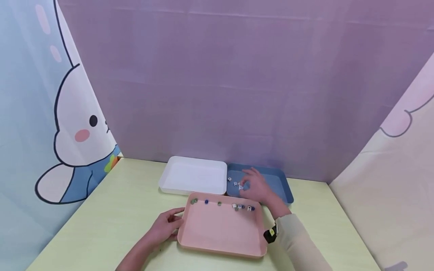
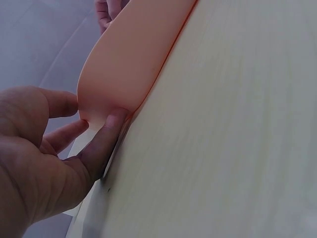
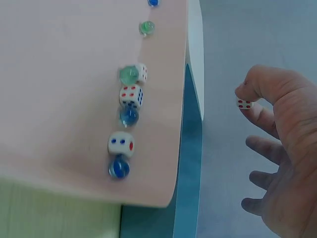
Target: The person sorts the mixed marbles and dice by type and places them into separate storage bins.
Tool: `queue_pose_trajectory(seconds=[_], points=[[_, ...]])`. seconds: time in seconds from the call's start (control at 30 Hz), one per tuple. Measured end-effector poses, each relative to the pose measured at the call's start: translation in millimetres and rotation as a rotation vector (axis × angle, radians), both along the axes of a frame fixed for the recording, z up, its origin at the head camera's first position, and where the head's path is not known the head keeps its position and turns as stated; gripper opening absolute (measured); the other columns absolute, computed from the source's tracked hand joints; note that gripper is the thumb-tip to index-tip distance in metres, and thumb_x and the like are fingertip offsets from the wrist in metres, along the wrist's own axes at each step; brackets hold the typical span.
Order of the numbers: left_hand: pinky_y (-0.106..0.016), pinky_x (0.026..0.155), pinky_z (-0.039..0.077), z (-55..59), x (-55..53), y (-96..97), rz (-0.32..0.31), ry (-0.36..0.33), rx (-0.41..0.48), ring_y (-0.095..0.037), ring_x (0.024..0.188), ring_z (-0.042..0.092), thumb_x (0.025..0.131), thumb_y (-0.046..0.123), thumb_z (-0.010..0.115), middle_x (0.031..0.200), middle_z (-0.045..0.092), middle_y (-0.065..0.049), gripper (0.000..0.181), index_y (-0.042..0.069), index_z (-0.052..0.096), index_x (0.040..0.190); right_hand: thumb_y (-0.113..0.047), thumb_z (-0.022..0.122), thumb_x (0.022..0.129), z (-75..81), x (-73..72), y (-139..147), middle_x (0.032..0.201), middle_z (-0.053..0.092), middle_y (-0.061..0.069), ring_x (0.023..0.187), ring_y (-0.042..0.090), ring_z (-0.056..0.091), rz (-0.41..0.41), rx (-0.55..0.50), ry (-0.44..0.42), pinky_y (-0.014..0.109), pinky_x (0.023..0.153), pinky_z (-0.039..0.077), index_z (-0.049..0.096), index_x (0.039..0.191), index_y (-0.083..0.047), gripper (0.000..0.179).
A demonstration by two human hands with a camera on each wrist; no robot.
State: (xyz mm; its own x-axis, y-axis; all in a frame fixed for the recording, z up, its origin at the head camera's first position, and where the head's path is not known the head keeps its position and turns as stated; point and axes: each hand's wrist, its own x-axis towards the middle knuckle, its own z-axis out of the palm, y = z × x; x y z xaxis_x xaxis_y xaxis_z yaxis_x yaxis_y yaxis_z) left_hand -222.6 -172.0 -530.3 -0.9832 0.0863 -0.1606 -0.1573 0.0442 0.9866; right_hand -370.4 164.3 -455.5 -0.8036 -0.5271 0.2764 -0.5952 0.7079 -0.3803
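My left hand [image 1: 163,227] grips the left side of the pink tray [image 1: 220,233], thumb and fingers around its corner in the left wrist view. Between thumb and index finger, my right hand [image 1: 257,187] pinches a white die [image 3: 244,104] over the blue tray [image 1: 278,182]; its other fingers are spread. Several white dice [image 1: 235,184] lie in the blue tray beneath that hand. Along the pink tray's far edge sit white dice [image 3: 131,94], blue marbles [image 3: 119,167] and green marbles [image 3: 147,28]. The held die is partly covered by the fingertips.
A white tray [image 1: 193,175] stands behind the pink one, side by side with the blue tray. All three are on a pale yellow table [image 1: 112,210]. A purple curtain [image 1: 217,82] rises at the back, with printed cloths at both sides.
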Motion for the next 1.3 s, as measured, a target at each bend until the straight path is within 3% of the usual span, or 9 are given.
queue_pose_trajectory(seconds=[0.17, 0.27, 0.5, 0.77, 1.13, 1.3], points=[[-0.041, 0.065, 0.058, -1.6, 1.3, -1.7, -0.011, 0.008, 0.004, -0.024, 0.084, 0.062, 0.094, 0.008, 0.061, 0.104, 0.055, -0.018, 0.049, -0.001, 0.046, 0.141, -0.016, 0.077, 0.078, -3.9, -4.9, 8, 0.132, 0.055, 0.021, 0.135, 0.045, 0.032, 0.009, -0.063, 0.04, 0.062, 0.109, 0.022, 0.067, 0.076, -0.017, 0.01], [-0.041, 0.065, 0.058, -2.3, 1.8, -1.9, -0.012, 0.008, 0.007, -0.023, 0.085, 0.061, 0.094, 0.008, 0.061, 0.104, 0.055, -0.019, 0.049, -0.001, 0.046, 0.141, -0.013, 0.079, 0.079, -5.6, -6.1, 13, 0.132, 0.053, 0.024, 0.134, 0.048, 0.03, 0.015, -0.136, 0.015, 0.066, 0.107, 0.022, 0.069, 0.08, -0.013, 0.01], [-0.04, 0.064, 0.058, -2.7, 1.7, -1.9, -0.01, 0.01, 0.006, -0.023, 0.085, 0.061, 0.094, 0.008, 0.061, 0.104, 0.055, -0.018, 0.049, -0.001, 0.046, 0.141, -0.015, 0.078, 0.083, -11.2, -10.1, 24, 0.146, 0.04, 0.021, 0.137, 0.045, 0.026, -0.067, -0.302, -0.163, 0.066, 0.1, 0.033, 0.072, 0.088, -0.014, 0.008], [-0.042, 0.066, 0.058, -3.8, 0.6, -1.8, -0.016, 0.013, 0.016, -0.024, 0.085, 0.062, 0.094, 0.008, 0.061, 0.104, 0.056, -0.018, 0.05, -0.001, 0.046, 0.141, -0.021, 0.076, 0.086, -21.3, -18.7, 37, 0.15, 0.035, 0.019, 0.138, 0.041, 0.027, -0.142, -0.464, -0.259, 0.063, 0.102, 0.033, 0.073, 0.103, -0.007, 0.022], [-0.042, 0.064, 0.058, -1.9, -0.9, -2.2, -0.017, 0.015, 0.01, -0.024, 0.085, 0.061, 0.094, 0.009, 0.062, 0.106, 0.056, -0.019, 0.05, 0.0, 0.046, 0.141, -0.027, 0.076, 0.086, -31.1, -31.7, 55, 0.15, 0.037, 0.017, 0.138, 0.04, 0.027, -0.226, -0.498, -0.279, 0.061, 0.103, 0.032, 0.071, 0.108, -0.005, 0.031], [-0.044, 0.066, 0.058, -1.4, 0.2, -3.3, -0.036, 0.007, 0.031, -0.025, 0.086, 0.062, 0.096, 0.008, 0.06, 0.106, 0.056, -0.02, 0.049, -0.001, 0.045, 0.141, -0.03, 0.076, 0.086, -40.3, -35.5, 63, 0.151, 0.036, 0.017, 0.14, 0.041, 0.024, -0.253, -0.518, -0.345, 0.061, 0.104, 0.031, 0.071, 0.11, -0.005, 0.034]])
